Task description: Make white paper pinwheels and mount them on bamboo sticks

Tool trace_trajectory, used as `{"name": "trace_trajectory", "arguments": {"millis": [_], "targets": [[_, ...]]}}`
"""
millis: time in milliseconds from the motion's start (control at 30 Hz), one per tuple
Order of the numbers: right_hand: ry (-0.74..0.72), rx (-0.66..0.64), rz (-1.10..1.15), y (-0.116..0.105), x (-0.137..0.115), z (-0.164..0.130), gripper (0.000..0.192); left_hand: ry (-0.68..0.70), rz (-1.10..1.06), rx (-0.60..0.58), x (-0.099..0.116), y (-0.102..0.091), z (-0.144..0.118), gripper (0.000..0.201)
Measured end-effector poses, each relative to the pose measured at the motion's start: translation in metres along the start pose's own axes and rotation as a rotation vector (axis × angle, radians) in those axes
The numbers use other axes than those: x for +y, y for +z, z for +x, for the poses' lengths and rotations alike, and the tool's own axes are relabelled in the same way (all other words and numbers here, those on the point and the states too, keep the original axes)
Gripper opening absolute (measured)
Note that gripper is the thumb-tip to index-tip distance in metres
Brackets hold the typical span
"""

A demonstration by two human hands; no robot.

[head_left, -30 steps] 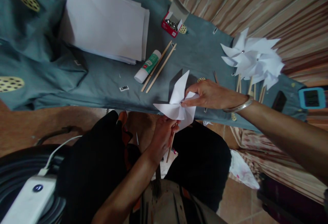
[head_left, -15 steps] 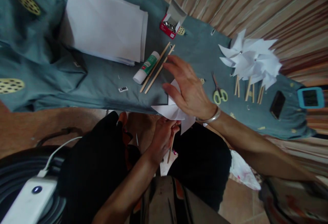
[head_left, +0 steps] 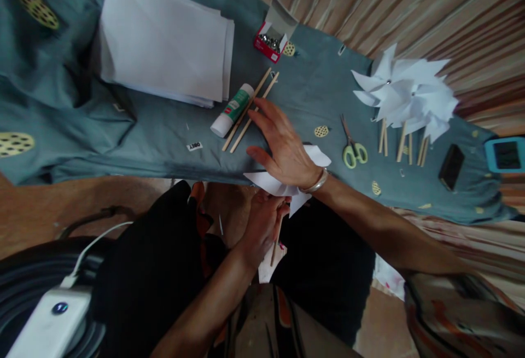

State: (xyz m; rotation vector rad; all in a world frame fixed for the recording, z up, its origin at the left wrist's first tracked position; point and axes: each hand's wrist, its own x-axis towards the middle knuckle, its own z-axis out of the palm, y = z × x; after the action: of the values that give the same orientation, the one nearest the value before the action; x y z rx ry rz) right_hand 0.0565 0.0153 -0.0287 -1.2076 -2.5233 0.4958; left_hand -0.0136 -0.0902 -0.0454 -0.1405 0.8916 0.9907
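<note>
Right now I see my left hand (head_left: 262, 224) low at the near edge of the table, fingers closed around a thin wooden stick (head_left: 276, 243) under a folded white paper pinwheel (head_left: 287, 183). My right hand (head_left: 283, 145) lies spread flat and open over the top of that pinwheel, fingertips just short of two loose sticks (head_left: 250, 111) lying side by side on the grey-green cloth (head_left: 164, 128). A glue stick (head_left: 232, 110) lies touching those sticks on their left. Farther left and far sits a stack of white paper (head_left: 164, 41). A small red box of pins (head_left: 268, 43) stands open at the far edge. To the right of my right hand lie yellow-handled scissors (head_left: 351, 147), then a heap of finished pinwheels (head_left: 406, 95) on sticks. My right hand covers most of the pinwheel's centre, so I cannot tell how stick and paper meet.
</note>
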Motion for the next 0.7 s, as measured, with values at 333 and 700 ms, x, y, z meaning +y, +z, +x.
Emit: {"name": "trace_trajectory", "arguments": {"millis": [333, 700], "targets": [[-0.026, -0.014, 0.087, 0.006, 0.009, 0.002, 0.069, -0.003, 0.015, -0.015, 0.001, -0.002, 0.002, 0.015], [-0.021, -0.076, 0.089, 0.008, 0.01, 0.005, 0.065, -0.001, -0.011, -0.043, 0.002, -0.002, 0.002, 0.016]]}}
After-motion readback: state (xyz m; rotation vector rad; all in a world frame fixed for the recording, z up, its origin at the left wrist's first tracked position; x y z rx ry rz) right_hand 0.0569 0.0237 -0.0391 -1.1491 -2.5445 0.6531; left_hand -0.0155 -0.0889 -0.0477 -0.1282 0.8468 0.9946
